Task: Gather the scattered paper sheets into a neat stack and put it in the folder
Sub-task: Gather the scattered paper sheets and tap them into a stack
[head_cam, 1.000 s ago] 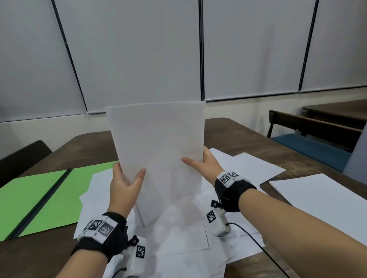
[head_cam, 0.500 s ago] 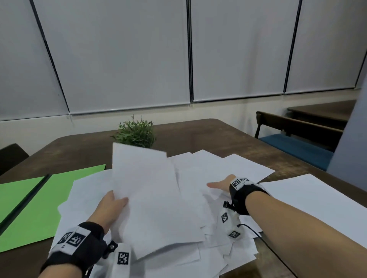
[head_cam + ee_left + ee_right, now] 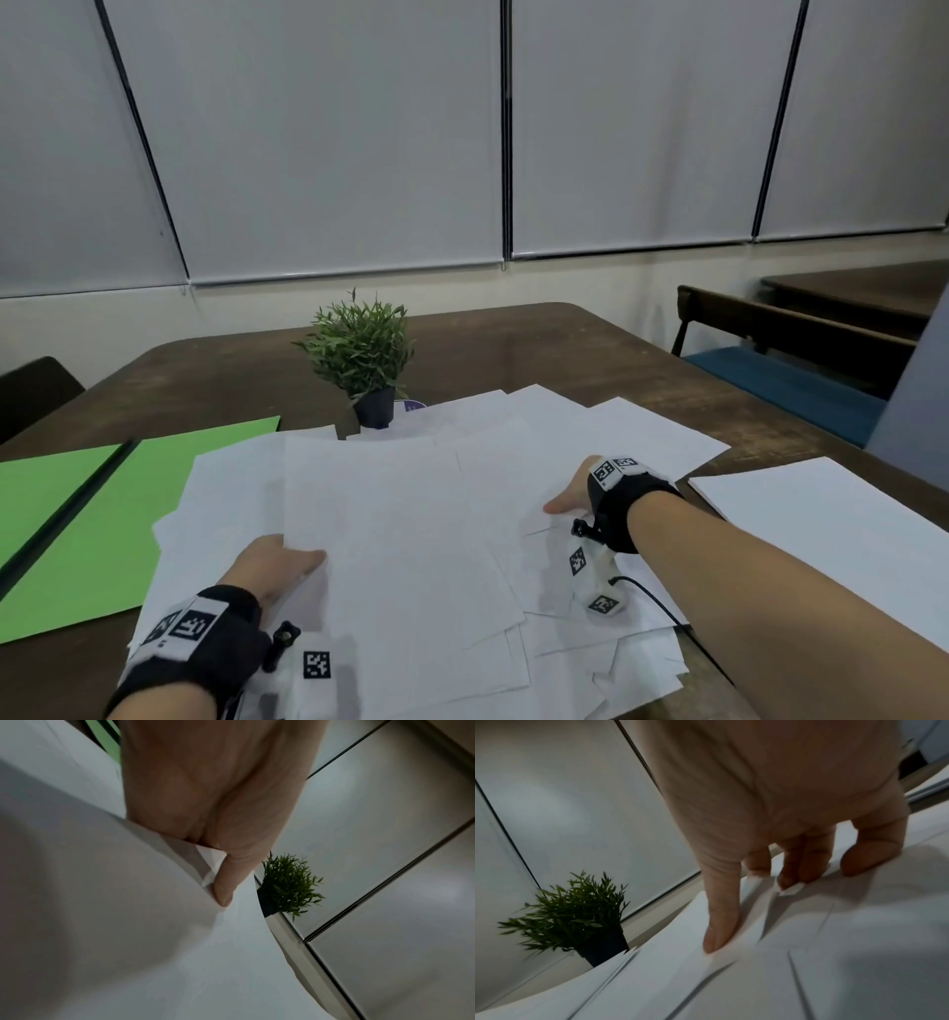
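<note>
Several white paper sheets (image 3: 411, 524) lie in a loose, overlapping pile in the middle of the brown table (image 3: 539, 349). My left hand (image 3: 287, 557) grips the near left edge of the top sheets (image 3: 154, 923), thumb (image 3: 226, 882) on top and fingers hidden underneath. My right hand (image 3: 567, 496) rests on the right side of the pile, its thumb (image 3: 718, 933) and fingertips (image 3: 859, 860) pressing down on sheet edges (image 3: 808, 953) without gripping. The open green folder (image 3: 102, 519) lies flat at the left, partly under the pile.
A small potted plant (image 3: 367, 360) stands just behind the pile. A separate white stack (image 3: 832, 519) lies at the table's right edge. A chair with a blue seat (image 3: 791, 380) is at the right. A black cable (image 3: 662, 606) runs from my right wrist.
The sheaf that both hands held upright has come down flat onto the pile. My right hand let go of it and moved right onto the papers. The plant is now uncovered.
</note>
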Available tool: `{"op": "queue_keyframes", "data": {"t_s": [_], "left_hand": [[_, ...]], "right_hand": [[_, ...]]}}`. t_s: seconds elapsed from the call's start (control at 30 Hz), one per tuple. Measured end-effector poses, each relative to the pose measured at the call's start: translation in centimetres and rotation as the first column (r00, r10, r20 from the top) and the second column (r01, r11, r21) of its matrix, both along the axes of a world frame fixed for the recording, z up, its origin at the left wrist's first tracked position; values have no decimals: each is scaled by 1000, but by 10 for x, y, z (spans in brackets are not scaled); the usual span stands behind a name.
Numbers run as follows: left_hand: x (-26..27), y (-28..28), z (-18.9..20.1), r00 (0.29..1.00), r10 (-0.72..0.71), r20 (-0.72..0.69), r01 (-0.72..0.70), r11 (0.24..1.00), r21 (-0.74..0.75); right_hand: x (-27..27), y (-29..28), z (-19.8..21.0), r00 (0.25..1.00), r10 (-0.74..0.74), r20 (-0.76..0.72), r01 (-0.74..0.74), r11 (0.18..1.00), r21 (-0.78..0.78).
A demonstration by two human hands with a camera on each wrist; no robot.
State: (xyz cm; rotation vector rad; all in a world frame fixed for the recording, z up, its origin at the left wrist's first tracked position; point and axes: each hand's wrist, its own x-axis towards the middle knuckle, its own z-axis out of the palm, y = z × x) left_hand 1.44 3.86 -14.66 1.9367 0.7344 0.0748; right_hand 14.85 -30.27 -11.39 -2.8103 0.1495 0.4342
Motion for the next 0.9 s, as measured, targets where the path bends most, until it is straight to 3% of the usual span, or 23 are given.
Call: {"op": "queue_keyframes", "data": {"t_s": [0.17,0.3,0.33,0.4,0.43,0.47,0.6,0.73,0.83,0.9], "left_hand": [[6,5,-5,999,7,-53,-4,998,57],[6,10,-5,996,-2,-89,6,999,41],[8,13,-8,996,-3,-91,6,999,34],[8,13,-8,996,2,-91,1,1000,29],[7,12,-7,996,1,-90,2,1000,31],[7,9,-7,996,8,-94,-5,999,35],[8,8,-10,997,26,-74,-25,1000,18],[11,12,-14,999,3,-49,-1,1000,28],[9,9,-13,1000,-3,-16,3,1000,11],[8,10,-13,1000,-23,-8,23,1000,1]], "right_hand": [[9,2,-7,1000,-26,0,26,983,182],[19,-12,-5,960,-236,151,150,887,437],[18,-15,-4,928,-324,182,179,818,547],[15,-18,-3,873,-475,111,213,577,789],[11,-17,-4,869,-493,40,227,471,853],[7,-13,-6,884,-466,-34,253,417,873],[-6,11,-15,959,-209,-194,271,459,846],[0,30,-24,960,-198,-197,272,493,827],[3,31,-20,960,-266,-90,221,517,827],[5,21,-11,933,-349,89,144,588,796]]}}
